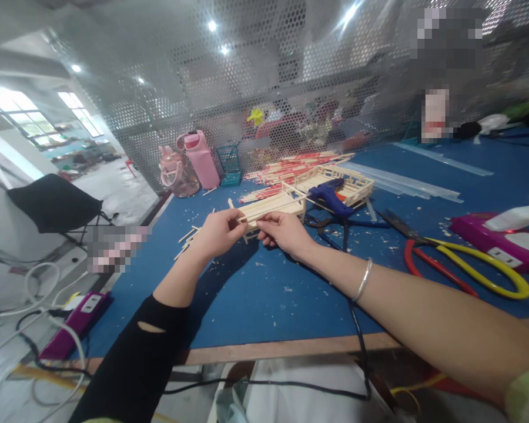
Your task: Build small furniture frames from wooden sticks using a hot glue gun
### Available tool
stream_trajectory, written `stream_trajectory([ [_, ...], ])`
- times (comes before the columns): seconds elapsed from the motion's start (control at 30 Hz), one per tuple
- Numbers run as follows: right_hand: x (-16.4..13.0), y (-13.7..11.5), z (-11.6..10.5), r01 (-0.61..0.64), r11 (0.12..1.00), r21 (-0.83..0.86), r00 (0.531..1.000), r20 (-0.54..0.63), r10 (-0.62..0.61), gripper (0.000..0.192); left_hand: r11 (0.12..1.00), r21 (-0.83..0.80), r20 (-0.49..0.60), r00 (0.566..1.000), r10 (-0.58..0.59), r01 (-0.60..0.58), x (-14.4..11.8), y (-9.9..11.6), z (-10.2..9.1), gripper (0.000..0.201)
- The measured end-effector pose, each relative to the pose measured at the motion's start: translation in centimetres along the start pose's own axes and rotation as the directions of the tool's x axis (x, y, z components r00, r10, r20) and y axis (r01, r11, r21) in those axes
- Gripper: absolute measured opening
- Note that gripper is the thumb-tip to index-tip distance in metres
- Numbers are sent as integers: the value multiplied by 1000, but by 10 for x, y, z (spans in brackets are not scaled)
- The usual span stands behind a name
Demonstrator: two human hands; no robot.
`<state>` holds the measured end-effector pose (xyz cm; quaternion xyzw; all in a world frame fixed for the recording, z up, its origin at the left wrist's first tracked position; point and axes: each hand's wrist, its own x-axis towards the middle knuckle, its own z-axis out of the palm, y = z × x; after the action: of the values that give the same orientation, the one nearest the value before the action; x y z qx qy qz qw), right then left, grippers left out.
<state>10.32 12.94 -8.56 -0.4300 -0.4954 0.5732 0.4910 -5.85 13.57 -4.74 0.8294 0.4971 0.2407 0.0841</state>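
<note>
A small model built of pale wooden sticks point(277, 204) sits low over the blue table in front of me. My left hand point(218, 234) grips its near left corner between thumb and fingers. Against the front edge of the same model, my right hand point(286, 233) is closed in a pinch, its lower fingers curled. Any separate stick between these fingertips is too small to tell. Just behind to the right lies a second, railed stick frame point(361, 187). A blue glue gun point(328, 195) rests against that frame.
Red-tipped sticks point(286, 170) are piled behind the models. Pliers point(321, 226), big red-and-yellow-handled shears point(467, 261) and a purple power strip point(498, 244) lie right. Clear glue sticks point(397, 182) lie farther back. A pink bottle point(201, 160) stands by the mesh screen. A black cable point(357, 329) crosses the front edge.
</note>
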Motion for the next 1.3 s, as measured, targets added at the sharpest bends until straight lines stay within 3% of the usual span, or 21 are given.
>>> stream_trajectory([
  [0.33,1,0,-1,16,999,-36,1000,-1,-16,22,998,60,-6,1000,-7,7,-2,4,-1,22],
  [0.47,0,0,-1,24,994,-102,999,-22,-26,22,993,110,-214,977,-12,36,-8,9,-5,47],
  [0.57,-4,-3,-4,49,985,-164,997,-47,-57,21,999,28,-414,910,-10,24,-13,14,-6,37],
  [0.63,-10,-9,-8,65,974,-218,997,-34,-74,22,1000,-21,-444,896,-27,20,-18,23,-4,27],
  [0.7,-20,-18,-12,98,952,-290,995,20,-96,23,998,-56,-335,941,-47,29,-25,37,0,27],
  [0.77,-33,-27,-15,165,910,-382,986,88,-142,22,989,-133,-155,985,-78,57,-34,54,6,33],
  [0.83,-48,-36,-16,230,861,-453,973,138,-187,21,950,-287,-23,991,-134,122,-46,70,13,36],
  [0.97,-83,-43,-25,266,797,-542,962,202,-184,19,793,-551,90,963,-253,260,-72,92,31,33],
  [1.03,-102,-44,-42,272,669,-691,962,193,-192,18,719,-621,113,943,-312,312,-83,97,40,33],
  [1.07,-111,-43,-56,247,559,-792,967,163,-196,27,680,-654,120,932,-341,333,-88,98,44,34],
  [1.13,-128,-42,-94,72,263,-962,965,1,-261,38,604,-715,129,916,-380,352,-96,99,51,34],
  [1.2,-139,-37,-138,-164,9,-986,962,-162,-221,36,576,-746,124,920,-373,334,-102,99,56,34],
  [1.23,-144,-34,-159,-226,-66,-972,966,-215,-147,35,582,-749,114,928,-356,316,-104,99,58,34],
  [1.3,-150,-29,-190,-211,-63,-975,975,-205,-88,33,603,-747,102,944,-313,280,-107,99,59,35],
])
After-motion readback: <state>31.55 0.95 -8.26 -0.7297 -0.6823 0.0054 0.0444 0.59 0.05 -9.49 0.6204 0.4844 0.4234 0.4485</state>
